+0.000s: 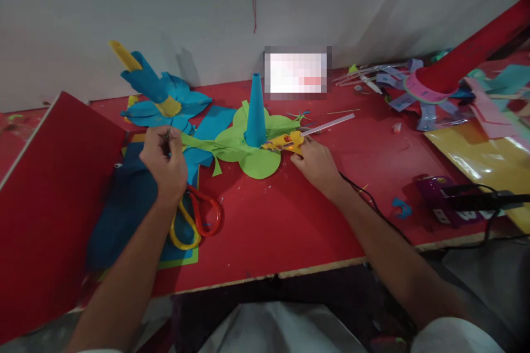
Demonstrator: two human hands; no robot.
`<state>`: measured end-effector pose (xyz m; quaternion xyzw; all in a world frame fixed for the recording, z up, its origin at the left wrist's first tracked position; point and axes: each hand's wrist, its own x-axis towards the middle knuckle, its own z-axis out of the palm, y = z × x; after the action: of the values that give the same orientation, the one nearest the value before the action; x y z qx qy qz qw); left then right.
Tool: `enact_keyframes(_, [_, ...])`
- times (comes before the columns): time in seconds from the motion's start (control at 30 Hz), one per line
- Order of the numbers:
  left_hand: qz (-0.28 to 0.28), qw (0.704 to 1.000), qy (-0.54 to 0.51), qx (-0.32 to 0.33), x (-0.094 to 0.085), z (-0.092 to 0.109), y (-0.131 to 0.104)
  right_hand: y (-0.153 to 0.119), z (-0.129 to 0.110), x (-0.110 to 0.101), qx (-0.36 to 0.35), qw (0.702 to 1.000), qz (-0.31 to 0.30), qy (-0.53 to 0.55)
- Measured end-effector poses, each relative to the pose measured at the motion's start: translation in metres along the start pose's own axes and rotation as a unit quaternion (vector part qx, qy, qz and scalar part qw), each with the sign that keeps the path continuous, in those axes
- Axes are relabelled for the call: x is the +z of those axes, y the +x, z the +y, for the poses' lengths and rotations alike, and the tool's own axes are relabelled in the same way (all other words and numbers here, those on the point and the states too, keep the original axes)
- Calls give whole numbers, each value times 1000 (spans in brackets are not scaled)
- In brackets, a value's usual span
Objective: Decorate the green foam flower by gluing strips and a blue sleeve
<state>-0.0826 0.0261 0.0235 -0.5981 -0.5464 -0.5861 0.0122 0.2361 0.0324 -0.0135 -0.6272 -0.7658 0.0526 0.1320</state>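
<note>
A blue paper cone [256, 113] stands upright on a green flower-shaped paper [260, 164] on the red table. My right hand [317, 164] is closed round a yellow glue gun [285, 142], whose tip points left at the cone's base; a clear glue stick [331, 123] juts from its back. My left hand [165, 157] is closed at the left end of a green paper strip [199, 144] that runs toward the flower. Below that hand lie scissors [209, 218] with red and yellow handles.
Behind my left hand is a blue and yellow paper flower [165, 102]. A red board [62, 198] stands at the left. At the right are a purple box [443, 198] with black cables, a yellow sheet [467, 154] and a red cone [476, 44] with a pink collar.
</note>
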Motion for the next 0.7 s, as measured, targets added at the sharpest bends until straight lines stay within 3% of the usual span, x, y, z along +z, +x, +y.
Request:
enact_keyframes(0.23, [1, 998, -30, -56, 0, -1, -2, -2, 6, -1, 4, 1000, 11, -5])
enact_keyframes(0.4, [123, 960, -192, -163, 2, -14, 9, -4, 4, 1, 9, 999, 45, 20])
enact_keyframes(0.47, [150, 943, -212, -206, 1, -19, 13, -4, 1, 1, 6, 998, 56, 32])
enact_keyframes(0.57, [153, 939, -179, -252, 0, -23, 15, -4, -3, 1, 13, 998, 47, 25])
enact_keyframes(0.7, [137, 945, -182, -234, 3, -20, 12, -3, -6, 1, 13, 1000, 28, 3])
